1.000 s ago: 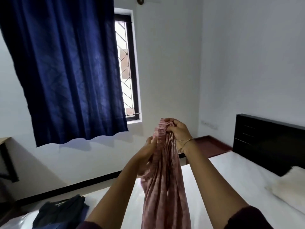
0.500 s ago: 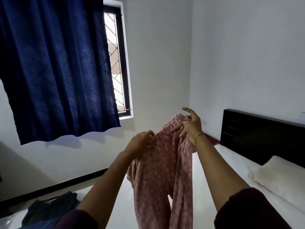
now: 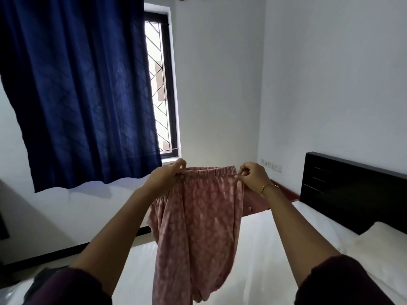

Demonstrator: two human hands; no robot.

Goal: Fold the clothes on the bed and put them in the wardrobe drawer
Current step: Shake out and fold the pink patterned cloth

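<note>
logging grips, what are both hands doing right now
Left hand: closed, pinching the waistband of the pink trousers.
Right hand: closed, pinching the other end of the waistband.

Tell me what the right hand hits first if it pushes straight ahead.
Probably the white wall beside the window; nothing shows between it and the right hand, which pinches the pink trousers. Depth is unclear.

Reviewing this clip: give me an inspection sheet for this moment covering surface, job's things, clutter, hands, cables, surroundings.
Surface: white bed, pillow at the right.
Job's things: pink patterned trousers held up by the waistband, legs hanging over the bed.
Clutter: dark clothes at the bed's left edge.
Hands: left hand and right hand each pinch a waistband end.
Cables: nothing seen.
Surroundings: blue curtain, barred window, black headboard, wall sockets.
</note>
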